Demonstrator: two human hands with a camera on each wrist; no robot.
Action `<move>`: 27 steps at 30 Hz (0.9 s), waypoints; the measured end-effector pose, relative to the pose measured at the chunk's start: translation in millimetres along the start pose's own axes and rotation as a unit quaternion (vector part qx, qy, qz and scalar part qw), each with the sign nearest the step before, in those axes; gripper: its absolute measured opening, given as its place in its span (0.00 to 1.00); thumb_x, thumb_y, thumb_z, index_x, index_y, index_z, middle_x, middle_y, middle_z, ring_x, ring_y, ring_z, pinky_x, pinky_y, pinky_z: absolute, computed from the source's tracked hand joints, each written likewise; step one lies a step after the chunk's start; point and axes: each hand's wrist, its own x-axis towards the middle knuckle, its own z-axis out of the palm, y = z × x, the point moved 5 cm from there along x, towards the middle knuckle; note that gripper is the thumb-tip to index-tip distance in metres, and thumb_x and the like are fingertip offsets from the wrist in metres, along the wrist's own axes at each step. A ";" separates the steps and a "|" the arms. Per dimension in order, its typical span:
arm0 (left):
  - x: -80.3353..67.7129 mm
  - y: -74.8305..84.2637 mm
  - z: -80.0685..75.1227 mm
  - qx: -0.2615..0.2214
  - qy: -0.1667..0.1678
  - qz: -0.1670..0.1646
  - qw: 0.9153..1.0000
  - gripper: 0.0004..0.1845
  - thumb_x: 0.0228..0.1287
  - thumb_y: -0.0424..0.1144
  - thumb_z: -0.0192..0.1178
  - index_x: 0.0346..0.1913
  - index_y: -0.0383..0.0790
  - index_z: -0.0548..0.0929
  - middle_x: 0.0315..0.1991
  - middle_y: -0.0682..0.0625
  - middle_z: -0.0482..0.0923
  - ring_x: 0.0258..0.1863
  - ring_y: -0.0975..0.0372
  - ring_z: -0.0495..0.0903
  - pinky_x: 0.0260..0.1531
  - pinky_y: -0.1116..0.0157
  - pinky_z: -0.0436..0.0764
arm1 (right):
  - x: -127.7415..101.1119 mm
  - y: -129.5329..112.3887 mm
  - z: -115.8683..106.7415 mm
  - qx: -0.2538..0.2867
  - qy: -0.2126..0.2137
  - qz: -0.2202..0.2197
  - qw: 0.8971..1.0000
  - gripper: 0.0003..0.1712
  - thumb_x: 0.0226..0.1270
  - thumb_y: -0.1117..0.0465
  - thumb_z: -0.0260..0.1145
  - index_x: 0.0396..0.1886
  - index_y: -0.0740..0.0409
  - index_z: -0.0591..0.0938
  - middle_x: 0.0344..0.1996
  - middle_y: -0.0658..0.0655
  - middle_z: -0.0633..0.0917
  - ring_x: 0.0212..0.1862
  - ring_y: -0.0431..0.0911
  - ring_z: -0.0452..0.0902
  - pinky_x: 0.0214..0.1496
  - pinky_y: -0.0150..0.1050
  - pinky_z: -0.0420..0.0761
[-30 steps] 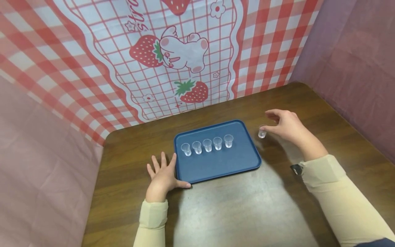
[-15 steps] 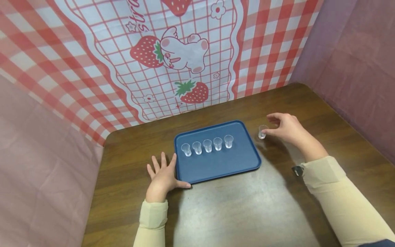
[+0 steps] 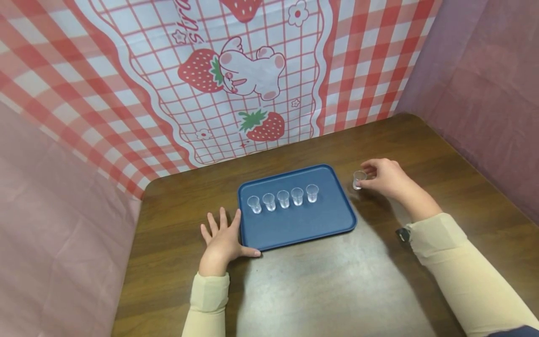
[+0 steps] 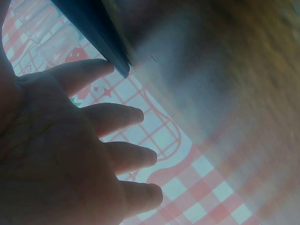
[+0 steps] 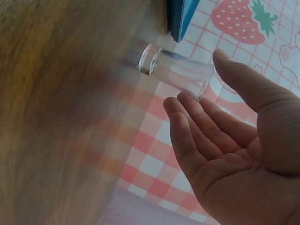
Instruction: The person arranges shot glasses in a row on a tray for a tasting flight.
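My right hand [image 3: 386, 177] is at a small clear shot glass [image 3: 358, 180] on the wood, right of the tray. In the right wrist view, thumb and fingertips hold this glass [image 5: 180, 72] lightly near its rim, from opposite sides; its base is low at the table. My left hand [image 3: 222, 244] lies with spread, straight fingers at the left edge of the blue tray [image 3: 294, 229]. Its thumb is by the front left corner. Several similar shot glasses [image 3: 283, 199] stand upright in a row on the tray.
The brown wooden table [image 3: 328, 285] carries the tray. Behind it hangs a red and white checked cloth [image 3: 358, 70] with strawberry prints. Pink cloth [image 3: 59, 234] hangs at the left, and mauve cloth [image 3: 484, 107] at the right.
My right hand has come slightly nearer, its fingers closing in around the single shot glass. That glass's rim has shifted a little to the right. The left hand and tray keep their places.
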 end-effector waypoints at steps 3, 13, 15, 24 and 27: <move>-0.1 0.1 -0.1 -0.001 0.001 -0.001 1.000 0.73 0.33 0.66 0.82 0.82 0.47 0.52 0.80 0.32 0.33 0.75 0.32 0.25 0.66 0.32 0.28 | 0.9 0.2 1.3 -0.009 0.001 -0.003 1.000 0.30 0.59 0.61 0.78 0.54 0.78 0.79 0.44 0.73 0.85 0.48 0.63 0.82 0.52 0.59 0.78; 0.4 -0.4 0.1 0.000 0.001 0.000 1.000 0.73 0.33 0.66 0.82 0.82 0.47 0.53 0.80 0.32 0.33 0.75 0.32 0.25 0.66 0.32 0.28 | 2.7 3.0 2.5 -0.025 -0.001 0.001 1.000 0.25 0.60 0.61 0.78 0.48 0.78 0.81 0.38 0.69 0.86 0.43 0.61 0.82 0.49 0.58 0.78; 0.7 -0.3 -0.3 0.001 0.001 0.000 1.000 0.73 0.33 0.66 0.82 0.82 0.47 0.52 0.80 0.32 0.33 0.75 0.32 0.25 0.66 0.32 0.28 | 3.5 3.9 3.0 -0.026 -0.002 0.003 1.000 0.25 0.60 0.61 0.78 0.48 0.78 0.82 0.38 0.69 0.86 0.43 0.60 0.82 0.48 0.58 0.78; -0.6 -0.9 0.4 -0.004 -0.001 0.000 1.000 0.73 0.33 0.66 0.82 0.82 0.47 0.53 0.80 0.32 0.34 0.74 0.32 0.24 0.66 0.32 0.28 | 2.5 4.9 5.3 -0.027 -0.004 0.001 1.000 0.23 0.61 0.61 0.77 0.45 0.76 0.82 0.36 0.67 0.86 0.41 0.59 0.82 0.46 0.57 0.79; -0.1 0.0 -0.4 -0.004 0.001 0.002 1.000 0.73 0.33 0.66 0.82 0.82 0.47 0.52 0.80 0.32 0.34 0.75 0.32 0.25 0.66 0.32 0.28 | 2.1 2.4 3.5 -0.029 0.005 -0.005 1.000 0.21 0.60 0.61 0.77 0.44 0.75 0.83 0.35 0.66 0.86 0.41 0.58 0.82 0.46 0.56 0.79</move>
